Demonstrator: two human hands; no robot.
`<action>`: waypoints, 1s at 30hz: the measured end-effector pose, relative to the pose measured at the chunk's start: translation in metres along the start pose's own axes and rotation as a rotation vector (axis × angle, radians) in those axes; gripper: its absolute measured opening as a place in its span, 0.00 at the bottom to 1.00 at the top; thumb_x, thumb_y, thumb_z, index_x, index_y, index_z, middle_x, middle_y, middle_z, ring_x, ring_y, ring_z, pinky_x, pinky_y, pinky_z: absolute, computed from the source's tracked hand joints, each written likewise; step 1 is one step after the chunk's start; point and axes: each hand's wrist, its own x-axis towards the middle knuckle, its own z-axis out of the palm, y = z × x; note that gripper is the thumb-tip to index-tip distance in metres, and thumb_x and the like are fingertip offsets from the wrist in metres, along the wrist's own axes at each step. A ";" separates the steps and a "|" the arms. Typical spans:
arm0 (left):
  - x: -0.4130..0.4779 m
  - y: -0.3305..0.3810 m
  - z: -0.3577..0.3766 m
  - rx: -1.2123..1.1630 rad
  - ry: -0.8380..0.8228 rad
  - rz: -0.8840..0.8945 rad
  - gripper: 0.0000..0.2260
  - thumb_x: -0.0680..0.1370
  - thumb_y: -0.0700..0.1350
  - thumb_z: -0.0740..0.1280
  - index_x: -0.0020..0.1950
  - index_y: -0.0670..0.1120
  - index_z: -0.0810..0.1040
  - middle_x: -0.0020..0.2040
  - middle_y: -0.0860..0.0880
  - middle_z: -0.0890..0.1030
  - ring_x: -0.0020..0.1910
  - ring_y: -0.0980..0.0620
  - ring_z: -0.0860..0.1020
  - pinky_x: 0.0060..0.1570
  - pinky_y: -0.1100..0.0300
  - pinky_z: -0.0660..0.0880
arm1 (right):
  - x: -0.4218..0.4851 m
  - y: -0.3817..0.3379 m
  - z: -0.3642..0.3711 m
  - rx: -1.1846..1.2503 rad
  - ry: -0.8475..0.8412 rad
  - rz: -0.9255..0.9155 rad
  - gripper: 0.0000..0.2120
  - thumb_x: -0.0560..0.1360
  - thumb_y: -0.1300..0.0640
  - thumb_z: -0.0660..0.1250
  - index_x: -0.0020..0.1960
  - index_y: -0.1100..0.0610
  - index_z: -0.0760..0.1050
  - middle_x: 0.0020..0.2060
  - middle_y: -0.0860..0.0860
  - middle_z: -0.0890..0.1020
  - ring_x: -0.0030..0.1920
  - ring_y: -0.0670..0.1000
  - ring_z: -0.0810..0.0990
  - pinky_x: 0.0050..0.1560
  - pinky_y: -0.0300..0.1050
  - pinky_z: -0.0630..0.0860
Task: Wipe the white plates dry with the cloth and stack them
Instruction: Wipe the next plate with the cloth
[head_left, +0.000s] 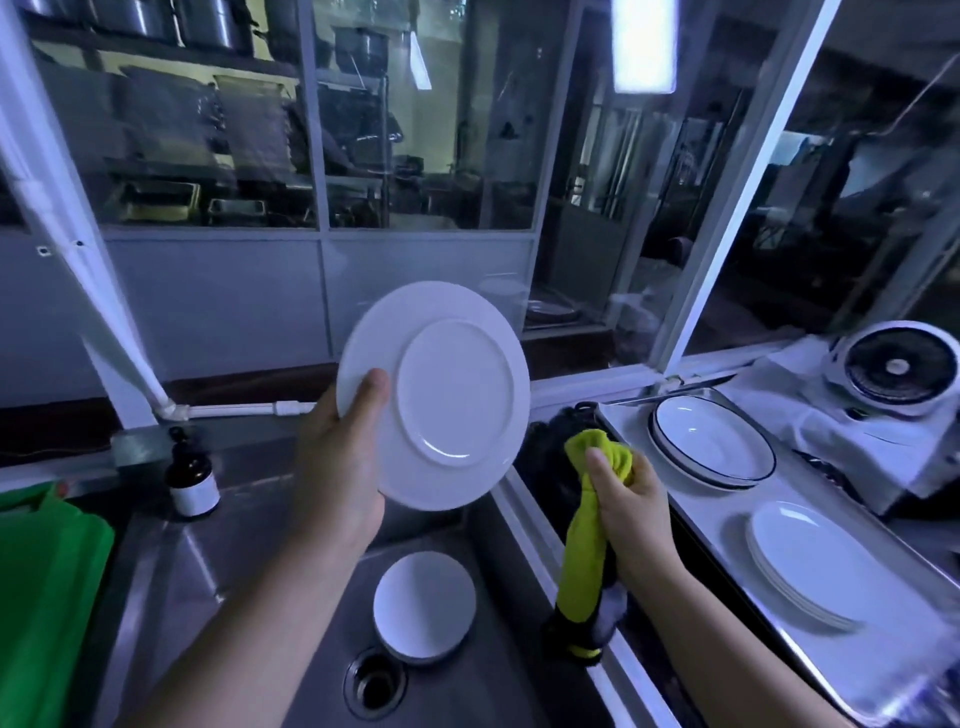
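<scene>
The left hand (337, 467) grips a white plate (434, 395) by its rim, thumb on the underside, which is turned toward the camera above the sink (483, 675); the right hand (626, 512) is closed round a bunched yellow-green cloth (587, 545), just beside the plate but apart from it. To dry it well, I judge, spread the cloth flatter; sweep the foot ring, where water likely collects; turn the plate and wipe the face; then set it on the stack (800, 561) on the tray (727, 525) at right, since another plate (425, 605) waits in the sink.
</scene>
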 end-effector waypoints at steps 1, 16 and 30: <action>-0.004 -0.009 0.007 0.037 -0.012 -0.019 0.06 0.72 0.53 0.68 0.43 0.60 0.84 0.44 0.57 0.85 0.43 0.60 0.82 0.41 0.62 0.78 | 0.005 0.007 -0.014 -0.007 0.029 0.003 0.04 0.74 0.48 0.70 0.41 0.44 0.78 0.32 0.45 0.81 0.35 0.46 0.79 0.35 0.42 0.77; -0.100 -0.221 0.262 0.644 -0.461 -0.109 0.12 0.77 0.51 0.69 0.41 0.42 0.79 0.36 0.48 0.83 0.33 0.57 0.76 0.35 0.65 0.71 | 0.108 0.108 -0.319 -0.059 0.397 0.167 0.07 0.74 0.50 0.69 0.42 0.52 0.75 0.35 0.51 0.79 0.35 0.51 0.76 0.36 0.45 0.72; -0.166 -0.376 0.434 1.313 -1.278 0.924 0.15 0.59 0.48 0.83 0.30 0.45 0.78 0.26 0.51 0.75 0.22 0.51 0.75 0.17 0.66 0.63 | 0.168 0.154 -0.490 -0.029 0.584 0.241 0.02 0.75 0.54 0.69 0.47 0.50 0.77 0.38 0.46 0.80 0.34 0.39 0.77 0.35 0.33 0.72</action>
